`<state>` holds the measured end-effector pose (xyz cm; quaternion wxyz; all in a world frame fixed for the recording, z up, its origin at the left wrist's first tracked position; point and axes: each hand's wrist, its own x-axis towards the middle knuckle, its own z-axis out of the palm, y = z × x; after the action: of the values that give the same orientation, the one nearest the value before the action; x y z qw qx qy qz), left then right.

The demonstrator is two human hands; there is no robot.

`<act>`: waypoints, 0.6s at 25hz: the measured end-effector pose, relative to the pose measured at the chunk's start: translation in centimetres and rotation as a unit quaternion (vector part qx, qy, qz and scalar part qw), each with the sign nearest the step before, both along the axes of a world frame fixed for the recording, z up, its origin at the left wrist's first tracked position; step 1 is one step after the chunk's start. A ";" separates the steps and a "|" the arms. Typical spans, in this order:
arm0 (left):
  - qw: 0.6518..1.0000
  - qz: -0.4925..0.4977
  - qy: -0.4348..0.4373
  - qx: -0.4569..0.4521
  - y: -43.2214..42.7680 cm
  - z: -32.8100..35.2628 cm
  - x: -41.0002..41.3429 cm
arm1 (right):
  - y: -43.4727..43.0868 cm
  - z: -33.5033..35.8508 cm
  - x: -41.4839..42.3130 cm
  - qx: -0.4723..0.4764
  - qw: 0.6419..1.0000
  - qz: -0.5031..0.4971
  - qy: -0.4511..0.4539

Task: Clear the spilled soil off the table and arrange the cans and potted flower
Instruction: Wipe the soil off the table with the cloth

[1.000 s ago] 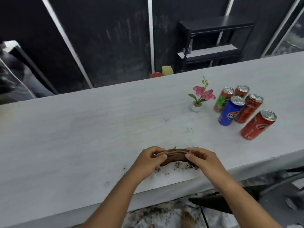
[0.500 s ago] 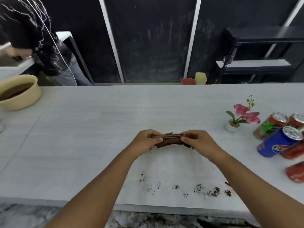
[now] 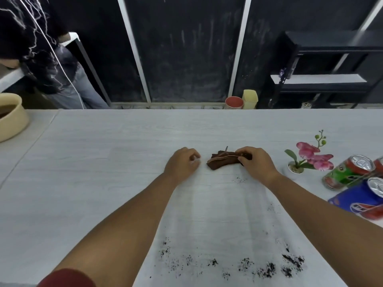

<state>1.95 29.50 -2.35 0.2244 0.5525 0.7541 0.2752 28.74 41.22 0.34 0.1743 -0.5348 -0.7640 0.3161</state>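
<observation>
The right hand pinches the right end of a folded brown cloth, whose left end lies on the table. The left hand sits just left of the cloth, apart from it, fingers loosely curled and gripping nothing. Spilled soil speckles the near edge of the table, well apart from the cloth, between the two forearms. To the right stands the potted flower, upright, with a green can and a blue can just beyond it at the right edge. A tan bowl rests at the far left.
</observation>
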 end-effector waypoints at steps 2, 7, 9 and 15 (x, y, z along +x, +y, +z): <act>0.988 0.030 0.136 0.069 -1.9 -2.0 -0.4 | -0.1 -0.1 0.2 0.101 0.993 0.038 -0.047; 0.971 0.039 0.213 0.106 -2.3 -3.1 0.1 | 0.1 0.3 -2.9 0.126 0.961 0.217 -0.113; 0.972 0.039 0.210 0.103 -2.1 -3.0 -0.2 | 0.4 0.2 -3.2 0.103 0.962 0.218 -0.129; 0.975 0.040 0.197 0.097 -2.2 -3.0 -0.2 | -3.9 -0.6 -0.7 0.101 0.971 0.205 -0.076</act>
<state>1.80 27.30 -5.32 0.0061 0.5847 0.7745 0.2415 28.00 37.30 -0.21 0.0999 -0.3692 -0.8962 0.2248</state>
